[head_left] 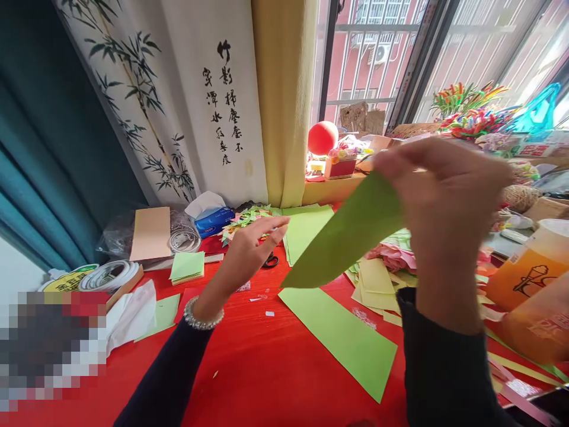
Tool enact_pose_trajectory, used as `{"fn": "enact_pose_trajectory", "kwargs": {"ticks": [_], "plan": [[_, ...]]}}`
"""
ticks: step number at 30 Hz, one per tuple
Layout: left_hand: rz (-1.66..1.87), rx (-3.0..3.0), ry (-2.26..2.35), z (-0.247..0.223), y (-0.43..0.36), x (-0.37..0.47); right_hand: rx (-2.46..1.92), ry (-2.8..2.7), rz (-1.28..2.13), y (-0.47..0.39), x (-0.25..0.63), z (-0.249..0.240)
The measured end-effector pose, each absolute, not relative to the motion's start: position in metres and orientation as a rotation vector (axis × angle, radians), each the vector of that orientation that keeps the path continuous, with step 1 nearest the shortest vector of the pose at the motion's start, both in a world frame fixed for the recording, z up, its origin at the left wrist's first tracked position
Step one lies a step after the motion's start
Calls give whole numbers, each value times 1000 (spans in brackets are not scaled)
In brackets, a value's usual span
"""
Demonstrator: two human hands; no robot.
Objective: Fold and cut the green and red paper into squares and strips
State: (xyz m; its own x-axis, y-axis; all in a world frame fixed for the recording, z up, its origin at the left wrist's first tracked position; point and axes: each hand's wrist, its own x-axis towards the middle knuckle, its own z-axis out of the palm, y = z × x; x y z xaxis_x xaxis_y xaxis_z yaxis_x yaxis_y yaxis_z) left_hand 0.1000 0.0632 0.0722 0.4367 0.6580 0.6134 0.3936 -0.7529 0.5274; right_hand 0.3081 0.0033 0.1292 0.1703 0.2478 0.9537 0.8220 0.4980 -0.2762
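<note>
My right hand (444,190) is raised on the right and pinches a green paper piece (351,237) by its upper corner. The paper hangs at a slant, its lower left end just above a long green paper strip (347,341) lying on the red table (271,379). My left hand (249,255), with a beaded bracelet at the wrist, hovers over the table with its fingers stretched out and nothing in them. Just beyond its fingers lie black scissor handles (270,260), the rest hidden, and a stack of green sheets (309,228).
Small green squares (187,267) and a blue tissue pack (213,221) sit on the left, near rolls of tape (109,276). Cut paper pieces (373,284) and orange cups (528,267) stand on the right. A red ball (323,138) rests by the window.
</note>
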Motion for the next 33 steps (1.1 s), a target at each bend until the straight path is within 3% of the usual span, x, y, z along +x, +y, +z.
{"fn": "enact_pose_trajectory", "kwargs": {"ticks": [7,16,33], "plan": [[1556,2319,836,99,20,104,-1002,-1702,-379,6,238,119],[1614,2393,849,99,23,100,-1026,-1668,-424,5,235,115],[1309,2567,477,100,13,102,-1109,-1289,-706,-13,302,135]]}}
